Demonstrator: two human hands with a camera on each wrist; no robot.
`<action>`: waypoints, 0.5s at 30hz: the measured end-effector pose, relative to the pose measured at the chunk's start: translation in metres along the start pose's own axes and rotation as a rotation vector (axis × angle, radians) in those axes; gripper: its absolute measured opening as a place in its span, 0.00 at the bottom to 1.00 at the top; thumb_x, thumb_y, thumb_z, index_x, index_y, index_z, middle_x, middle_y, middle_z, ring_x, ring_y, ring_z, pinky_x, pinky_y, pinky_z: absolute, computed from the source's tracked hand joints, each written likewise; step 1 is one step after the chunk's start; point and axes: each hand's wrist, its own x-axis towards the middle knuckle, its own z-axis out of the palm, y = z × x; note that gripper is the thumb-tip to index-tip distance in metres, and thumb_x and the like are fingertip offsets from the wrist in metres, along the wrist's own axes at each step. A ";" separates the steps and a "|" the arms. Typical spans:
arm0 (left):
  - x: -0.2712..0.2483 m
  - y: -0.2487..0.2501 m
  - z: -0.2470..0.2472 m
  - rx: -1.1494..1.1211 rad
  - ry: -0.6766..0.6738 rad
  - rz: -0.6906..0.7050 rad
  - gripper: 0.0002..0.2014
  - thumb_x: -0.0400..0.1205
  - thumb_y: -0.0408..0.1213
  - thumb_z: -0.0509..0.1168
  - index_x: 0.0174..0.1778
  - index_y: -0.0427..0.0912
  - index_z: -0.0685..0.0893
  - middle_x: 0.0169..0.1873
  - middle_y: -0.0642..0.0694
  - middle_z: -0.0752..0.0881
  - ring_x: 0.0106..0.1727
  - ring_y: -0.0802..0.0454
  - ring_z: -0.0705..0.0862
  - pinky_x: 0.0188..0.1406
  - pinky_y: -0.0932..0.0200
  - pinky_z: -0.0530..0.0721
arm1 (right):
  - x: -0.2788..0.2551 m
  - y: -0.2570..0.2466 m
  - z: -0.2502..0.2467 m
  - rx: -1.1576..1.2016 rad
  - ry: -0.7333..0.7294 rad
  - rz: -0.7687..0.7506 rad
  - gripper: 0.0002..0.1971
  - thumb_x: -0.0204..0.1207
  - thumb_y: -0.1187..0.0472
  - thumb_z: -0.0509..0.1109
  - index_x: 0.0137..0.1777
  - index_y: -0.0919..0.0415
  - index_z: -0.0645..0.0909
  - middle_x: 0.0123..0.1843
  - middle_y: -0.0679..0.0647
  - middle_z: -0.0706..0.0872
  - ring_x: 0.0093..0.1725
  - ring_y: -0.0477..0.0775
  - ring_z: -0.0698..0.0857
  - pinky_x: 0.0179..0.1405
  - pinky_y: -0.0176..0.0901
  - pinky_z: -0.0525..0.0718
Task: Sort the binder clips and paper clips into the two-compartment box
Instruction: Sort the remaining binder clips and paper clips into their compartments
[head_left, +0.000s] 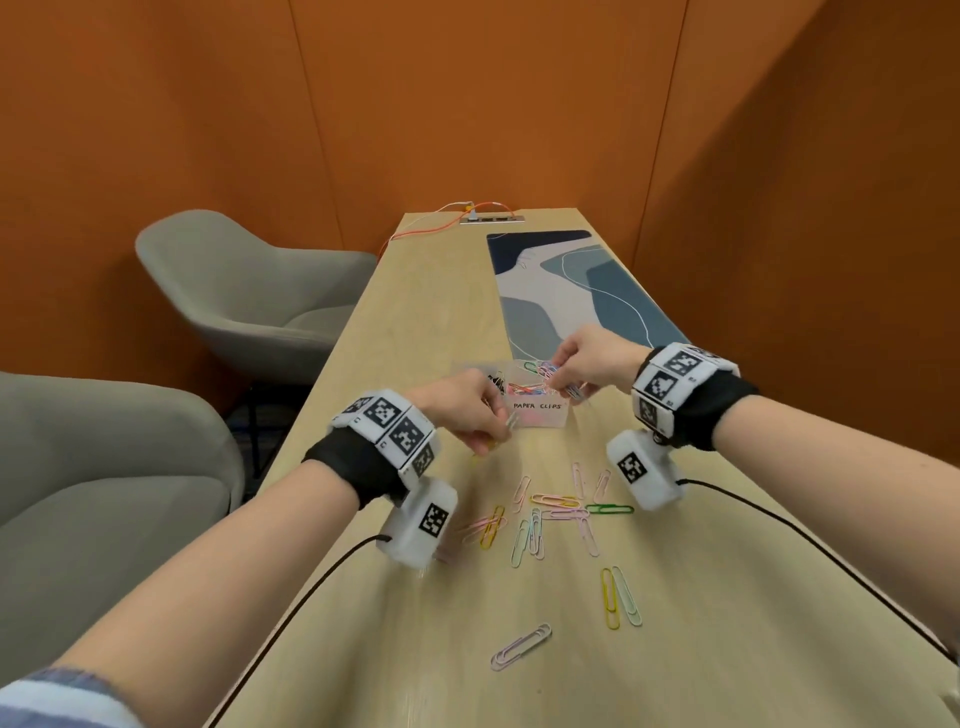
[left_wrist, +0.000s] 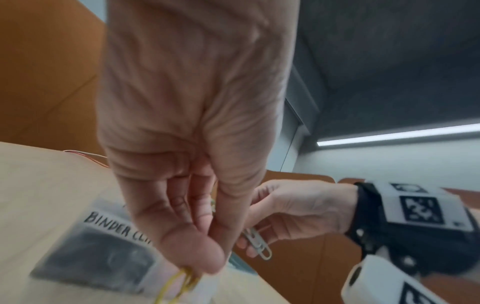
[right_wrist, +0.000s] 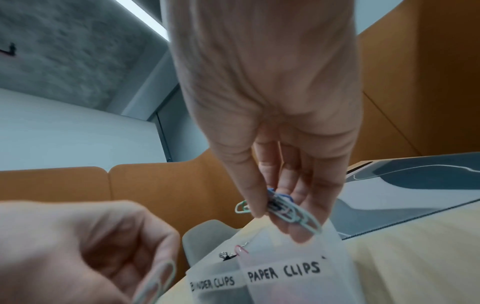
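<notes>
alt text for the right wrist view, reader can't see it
The right hand pinches a bunch of coloured paper clips above the box compartment labelled PAPER CLIPS. The left hand, lower left, holds a pale clip.

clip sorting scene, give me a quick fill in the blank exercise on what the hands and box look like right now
1. The right hand pinches a bunch of coloured paper clips above the compartment labelled ____.
2. The left hand pinches a paper clip in front of the translucent plastic two-compartment box, whose other label reads ____ clips.
3. Loose pastel paper clips lie on the light ____ table.
4. Beyond the box lies a ____ and grey patterned desk mat.

Missing words: paper clips; binder; wooden; blue
</notes>
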 end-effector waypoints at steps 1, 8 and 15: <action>0.003 0.003 -0.005 -0.023 0.028 -0.006 0.12 0.75 0.22 0.69 0.30 0.41 0.78 0.25 0.44 0.83 0.16 0.60 0.82 0.22 0.69 0.85 | 0.007 -0.004 0.001 -0.034 0.012 0.012 0.11 0.71 0.68 0.75 0.51 0.74 0.85 0.46 0.65 0.89 0.41 0.58 0.85 0.44 0.51 0.89; 0.032 0.023 -0.027 -0.056 0.209 -0.081 0.09 0.72 0.28 0.74 0.31 0.41 0.81 0.26 0.45 0.85 0.24 0.54 0.83 0.28 0.63 0.87 | 0.035 -0.017 0.015 -0.235 0.038 0.022 0.12 0.69 0.73 0.70 0.52 0.77 0.84 0.40 0.66 0.85 0.42 0.65 0.86 0.49 0.55 0.87; 0.067 0.033 -0.022 0.073 0.266 -0.130 0.12 0.73 0.37 0.75 0.47 0.33 0.87 0.42 0.39 0.90 0.43 0.45 0.88 0.55 0.45 0.89 | 0.016 -0.003 0.004 -0.147 0.064 -0.072 0.11 0.76 0.66 0.65 0.53 0.66 0.87 0.48 0.63 0.89 0.45 0.61 0.87 0.47 0.51 0.89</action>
